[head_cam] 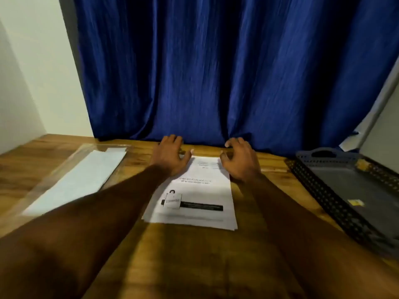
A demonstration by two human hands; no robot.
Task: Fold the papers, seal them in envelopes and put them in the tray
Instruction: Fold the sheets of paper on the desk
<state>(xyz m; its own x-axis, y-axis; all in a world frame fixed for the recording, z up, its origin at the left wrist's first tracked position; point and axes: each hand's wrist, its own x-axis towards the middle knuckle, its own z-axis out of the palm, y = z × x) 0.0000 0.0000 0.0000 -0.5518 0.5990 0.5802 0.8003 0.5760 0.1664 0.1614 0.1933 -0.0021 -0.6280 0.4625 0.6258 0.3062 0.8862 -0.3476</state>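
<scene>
Fold step: paper stack [194,190] at centre of bench [190,260], our left hand [170,155] spread open on its 11 o'clock corner, right hand [239,161] half-curled at 1, grip unclear; next we'd lift the far edge toward 6.

Looks down on a stack of printed papers [194,190] flat on a wooden table [194,255]. Shows left hand [170,157] spread on the stack's far left corner, right hand [240,161] curled at the far right corner, grip unclear. Left: white envelopes [86,178] in a clear sleeve [54,175]. Right: dark perforated tray [349,184]. Behind: blue curtain [216,72].
</scene>
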